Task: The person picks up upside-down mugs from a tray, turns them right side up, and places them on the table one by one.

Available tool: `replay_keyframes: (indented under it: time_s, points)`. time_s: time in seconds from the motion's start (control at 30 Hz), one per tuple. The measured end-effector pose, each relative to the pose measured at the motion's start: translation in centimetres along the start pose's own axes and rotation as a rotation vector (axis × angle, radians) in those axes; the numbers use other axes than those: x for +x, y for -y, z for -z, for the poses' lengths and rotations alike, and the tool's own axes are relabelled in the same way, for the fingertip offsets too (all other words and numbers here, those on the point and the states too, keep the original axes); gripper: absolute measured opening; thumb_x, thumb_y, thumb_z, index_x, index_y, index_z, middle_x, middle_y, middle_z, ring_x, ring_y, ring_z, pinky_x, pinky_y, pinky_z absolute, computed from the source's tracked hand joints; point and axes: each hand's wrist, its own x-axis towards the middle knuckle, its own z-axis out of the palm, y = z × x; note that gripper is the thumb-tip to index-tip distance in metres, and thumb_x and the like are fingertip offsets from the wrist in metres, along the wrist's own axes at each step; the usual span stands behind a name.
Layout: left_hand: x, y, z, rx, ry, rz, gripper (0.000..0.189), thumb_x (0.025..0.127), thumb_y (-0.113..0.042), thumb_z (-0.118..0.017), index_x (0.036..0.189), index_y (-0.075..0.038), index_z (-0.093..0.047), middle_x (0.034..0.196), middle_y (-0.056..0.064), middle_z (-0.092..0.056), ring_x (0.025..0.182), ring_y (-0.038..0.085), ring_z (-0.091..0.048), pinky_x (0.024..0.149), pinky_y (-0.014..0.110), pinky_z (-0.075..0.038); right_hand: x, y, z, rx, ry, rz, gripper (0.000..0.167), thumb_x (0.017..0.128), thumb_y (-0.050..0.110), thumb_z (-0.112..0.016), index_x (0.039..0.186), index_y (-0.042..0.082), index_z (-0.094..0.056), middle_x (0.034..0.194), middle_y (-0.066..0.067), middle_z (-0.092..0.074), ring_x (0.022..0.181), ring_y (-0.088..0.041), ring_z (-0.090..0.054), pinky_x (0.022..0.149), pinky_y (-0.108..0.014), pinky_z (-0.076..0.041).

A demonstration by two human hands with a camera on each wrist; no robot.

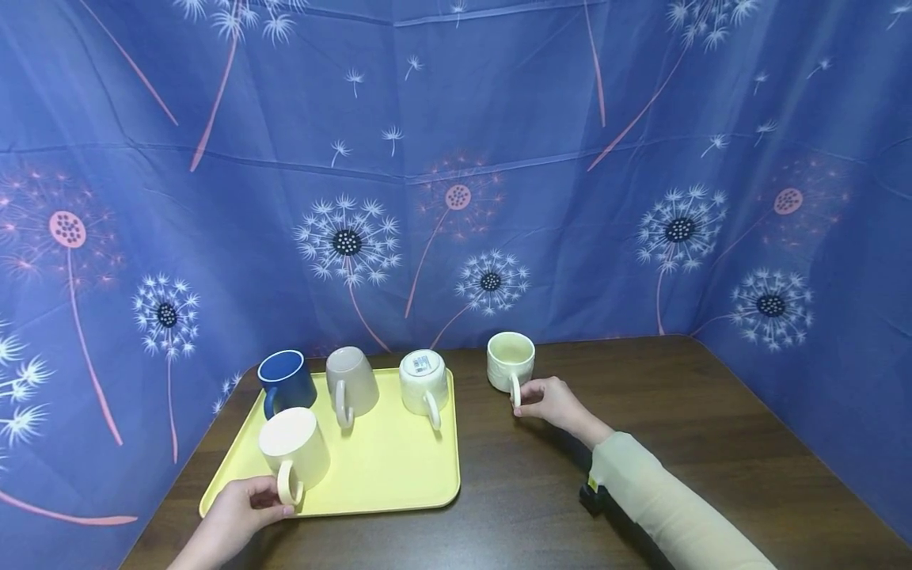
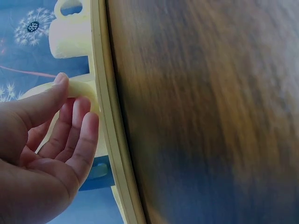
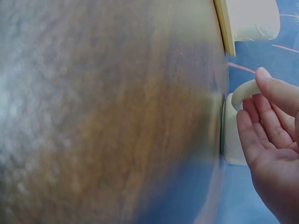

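Note:
My left hand [image 1: 235, 511] pinches the handle of a cream mug [image 1: 302, 447], which stands bottom-up at the front left of a yellow tray [image 1: 388, 491]. In the left wrist view the thumb lies over that handle with the other fingers curled beneath it. To the right of the tray, my right hand [image 1: 559, 408] holds the handle of a pale green-cream mug [image 1: 501, 378] between thumb and fingers. This mug is upright on the wooden table, its opening facing up. Its handle [image 3: 243, 91] is under the thumb in the right wrist view.
Behind the cream mug, a dark blue mug [image 1: 294, 388] stands at the tray's back left corner. Along the tray's back are an upturned grey mug [image 1: 359, 388] and an upturned white mug [image 1: 431, 393] with a label on its base. A blue dandelion-print cloth [image 1: 570, 237] hangs behind the brown table [image 1: 684, 412].

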Motion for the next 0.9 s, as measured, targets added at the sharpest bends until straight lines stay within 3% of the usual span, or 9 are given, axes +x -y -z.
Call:
replay_keyframes:
  time_s: [0.27,0.37,0.6,0.77,0.9]
  points:
    - [-0.2,-0.5,-0.1,0.014,-0.006,0.015,0.014,0.073,-0.011,-0.078,0.081,-0.005,-0.069,0.071,-0.008,-0.066,0.065,-0.007,-0.054,0.056,0.020,-0.046,-0.4,0.0,-0.2,0.074,-0.008,-0.018,0.022,0.076,0.010,-0.078,0.095,0.002,-0.070,0.089,-0.006,-0.071,0.083,-0.013,-0.063,0.071,-0.023,-0.048]
    - [-0.2,-0.5,-0.1,0.002,-0.004,0.027,0.013,0.074,-0.010,-0.077,0.082,-0.004,-0.069,0.072,-0.007,-0.066,0.066,-0.007,-0.054,0.056,0.020,-0.046,-0.9,1.4,0.1,0.121,-0.013,-0.043,0.024,0.077,0.006,-0.076,0.097,-0.004,-0.067,0.090,-0.012,-0.069,0.086,-0.020,-0.064,0.074,-0.027,-0.049]
    - [0.0,-1.6,-0.2,0.059,-0.102,0.041,0.012,0.073,-0.009,-0.077,0.077,-0.010,-0.066,0.070,-0.010,-0.063,0.065,-0.006,-0.050,0.056,0.020,-0.043,-0.9,1.8,0.3,0.172,-0.018,-0.143,0.030,0.077,0.007,-0.075,0.104,-0.004,-0.066,0.095,-0.013,-0.069,0.088,-0.018,-0.064,0.075,-0.028,-0.050]
    - [0.3,-2.5,-0.4,0.048,-0.168,0.060,0.014,0.073,-0.003,-0.076,0.078,-0.009,-0.064,0.071,-0.010,-0.063,0.067,-0.006,-0.052,0.060,0.020,-0.048,-1.2,2.6,0.7,0.244,-0.028,-0.181,0.036,0.078,0.002,-0.073,0.109,-0.010,-0.062,0.099,-0.021,-0.067,0.087,-0.019,-0.064,0.074,-0.025,-0.051]
    - [0.6,-2.9,-0.5,0.043,-0.213,0.071,0.015,0.073,0.000,-0.075,0.076,-0.010,-0.063,0.072,-0.009,-0.062,0.068,-0.006,-0.052,0.060,0.021,-0.050,-1.3,3.2,1.2,0.253,-0.057,-0.224,0.036,0.079,0.001,-0.072,0.111,-0.010,-0.061,0.097,-0.019,-0.068,0.084,-0.016,-0.064,0.074,-0.025,-0.051]
